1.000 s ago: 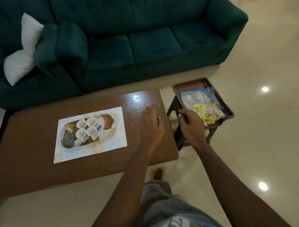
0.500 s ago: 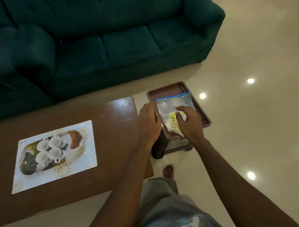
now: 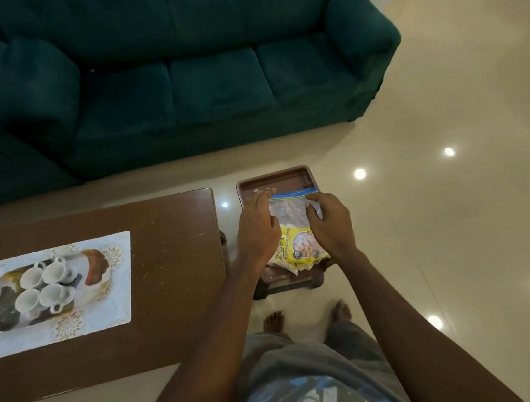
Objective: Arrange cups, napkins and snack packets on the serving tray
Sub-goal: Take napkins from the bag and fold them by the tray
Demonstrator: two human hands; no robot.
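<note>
Head view has both of your hands on a clear bag (image 3: 288, 212) that lies in the brown tray (image 3: 287, 173). The tray sits on a low stool (image 3: 291, 283) just beside the table (image 3: 175, 265). Your left hand (image 3: 256, 231) grips the bag's top left corner with bent fingers. Your right hand (image 3: 331, 225) pinches the plastic near the top right, just under the blue seal (image 3: 291, 195). A yellow packet (image 3: 305, 247) shows at the bag's lower end. You cannot tell from here whether it is inside the bag or under it.

Watch the tray first. It looks wider than the stool top, so a hard pull or a press at one end could tip it and send everything to the floor. The near end of the bag and packet already seems to reach past the tray's near rim. A tug on the seal could slide them off towards your feet. If the seal gives way suddenly, loose contents may scatter.

The four white cups (image 3: 55, 272) stand on a printed mat (image 3: 115, 286) on the table, well apart from the tray. Carrying them across the gap risks a knock against the table edge. No napkins can be made out for certain.

As for writing, the packet's brand word is partly hidden by your left hand. The line below it seems to read "SOYA CHUNKS", and a small round badge shows "10". Nothing readable shows on the bag.
</note>
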